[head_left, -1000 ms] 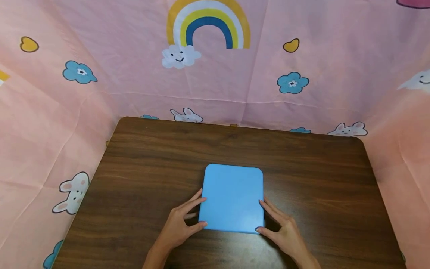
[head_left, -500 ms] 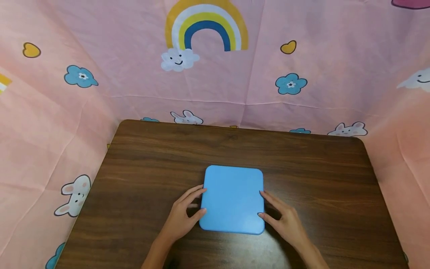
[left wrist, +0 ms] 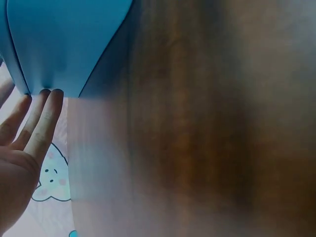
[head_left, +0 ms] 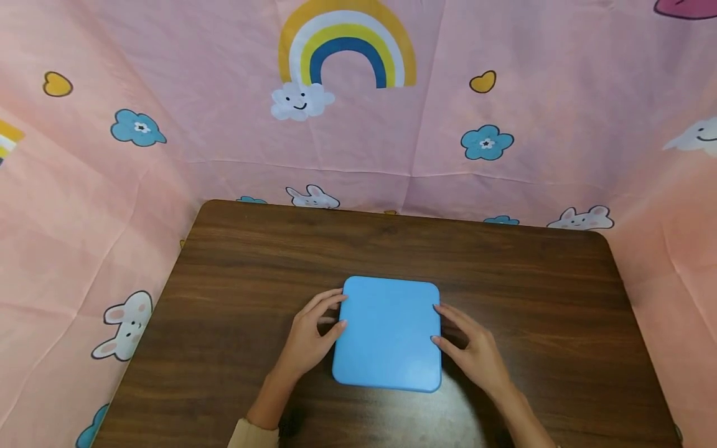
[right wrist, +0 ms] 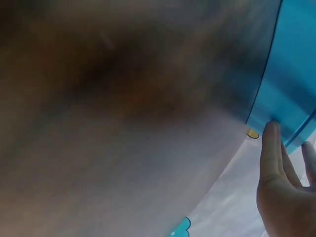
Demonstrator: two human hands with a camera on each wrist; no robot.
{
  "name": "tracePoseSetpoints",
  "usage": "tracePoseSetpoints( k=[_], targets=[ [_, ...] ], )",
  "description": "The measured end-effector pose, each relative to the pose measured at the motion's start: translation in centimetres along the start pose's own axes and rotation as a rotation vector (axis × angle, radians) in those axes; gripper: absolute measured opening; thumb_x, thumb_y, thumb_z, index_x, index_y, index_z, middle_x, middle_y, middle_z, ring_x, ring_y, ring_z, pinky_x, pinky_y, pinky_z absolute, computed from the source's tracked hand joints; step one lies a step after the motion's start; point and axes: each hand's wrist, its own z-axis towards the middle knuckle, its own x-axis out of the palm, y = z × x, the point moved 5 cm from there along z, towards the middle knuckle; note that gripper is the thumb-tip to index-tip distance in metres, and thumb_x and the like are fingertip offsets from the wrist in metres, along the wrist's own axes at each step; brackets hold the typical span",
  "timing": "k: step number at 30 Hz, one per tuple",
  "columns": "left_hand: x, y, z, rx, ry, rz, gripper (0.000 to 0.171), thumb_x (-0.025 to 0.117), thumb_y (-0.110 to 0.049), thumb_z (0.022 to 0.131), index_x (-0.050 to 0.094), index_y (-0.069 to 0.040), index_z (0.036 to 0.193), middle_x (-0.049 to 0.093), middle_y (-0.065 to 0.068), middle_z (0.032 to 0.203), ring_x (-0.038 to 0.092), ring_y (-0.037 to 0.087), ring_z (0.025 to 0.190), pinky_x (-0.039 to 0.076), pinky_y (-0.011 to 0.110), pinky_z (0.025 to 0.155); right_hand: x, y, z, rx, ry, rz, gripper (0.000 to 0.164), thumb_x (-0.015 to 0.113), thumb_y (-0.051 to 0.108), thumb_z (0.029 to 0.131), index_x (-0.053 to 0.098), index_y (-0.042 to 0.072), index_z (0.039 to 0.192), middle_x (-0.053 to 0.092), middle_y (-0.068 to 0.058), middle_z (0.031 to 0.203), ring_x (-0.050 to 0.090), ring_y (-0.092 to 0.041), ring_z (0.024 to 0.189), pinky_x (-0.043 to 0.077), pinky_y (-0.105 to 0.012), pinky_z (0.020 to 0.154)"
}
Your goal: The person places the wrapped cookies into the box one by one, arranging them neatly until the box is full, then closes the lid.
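Note:
A blue square box (head_left: 389, 336) with rounded corners sits on the brown wooden table, its flat top facing up. In the left wrist view a seam runs along the side of the box (left wrist: 64, 44) near its top, like a lid's edge. My left hand (head_left: 307, 339) is at the left side, thumb tip on the top edge and straight fingertips against the side wall. Opposite it, my right hand (head_left: 480, 358) touches the right side in the same way. The right wrist view shows its extended fingers (right wrist: 269, 153) against the lower wall. The box's contents are hidden.
The wood-grain table (head_left: 252, 249) extends around the box on all sides. Pink printed cloth (head_left: 370, 130) with rainbows, rabbits and flowers hangs behind the table and at both sides. A beige sleeve (head_left: 254, 434) shows at the left forearm.
Both hands have slid forward along the sides of the box, from near its front corners to about its middle and beyond. The box has stayed nearly in place.

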Motion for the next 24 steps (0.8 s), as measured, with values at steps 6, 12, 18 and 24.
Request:
tracePoseSetpoints(
  k=[6,12,18,24],
  targets=[
    [0.0,0.3,1.5,-0.056,0.014,-0.013,0.053,0.073,-0.01,0.091,0.056,-0.02,0.14,0.051,-0.002,0.143,0.06,0.02,0.114,0.058,0.035,0.082,-0.2,-0.3,1.3,0.032,0.001,0.073,0.062,0.08,0.015,0.085,0.057,0.017,0.142,0.056,-0.008,0.141,0.065,-0.022,0.114,0.056,-0.036,0.086],
    [-0.2,0.9,2.6,-0.154,0.001,0.01,0.041,0.064,-0.018,0.099,0.056,-0.025,0.138,0.056,-0.002,0.135,0.062,0.018,0.111,0.057,0.034,0.079,-0.2,-0.2,2.0,0.05,-0.037,0.075,0.055,0.079,0.02,0.087,0.061,0.018,0.138,0.061,-0.005,0.137,0.064,-0.02,0.114,0.056,-0.038,0.086],
    [-0.3,1.0,4.1,-0.189,-0.042,0.076,0.029,0.059,-0.024,0.102,0.061,-0.021,0.131,0.063,0.0,0.123,0.066,0.019,0.105,0.056,0.04,0.081,-0.3,-0.5,3.3,0.076,-0.109,0.006,0.045,0.077,0.023,0.088,0.067,0.023,0.132,0.071,0.0,0.115,0.068,-0.019,0.104,0.058,-0.041,0.078],
    [-0.2,1.0,5.4,-0.246,-0.085,0.1,0.019,0.067,-0.024,0.097,0.07,-0.021,0.116,0.069,-0.002,0.111,0.07,0.019,0.098,0.056,0.042,0.08,-0.4,-1.2,4.7,0.228,-0.126,0.022,0.036,0.075,0.034,0.089,0.073,0.023,0.123,0.073,-0.002,0.106,0.071,-0.016,0.085,0.058,-0.033,0.066]
  ],
)
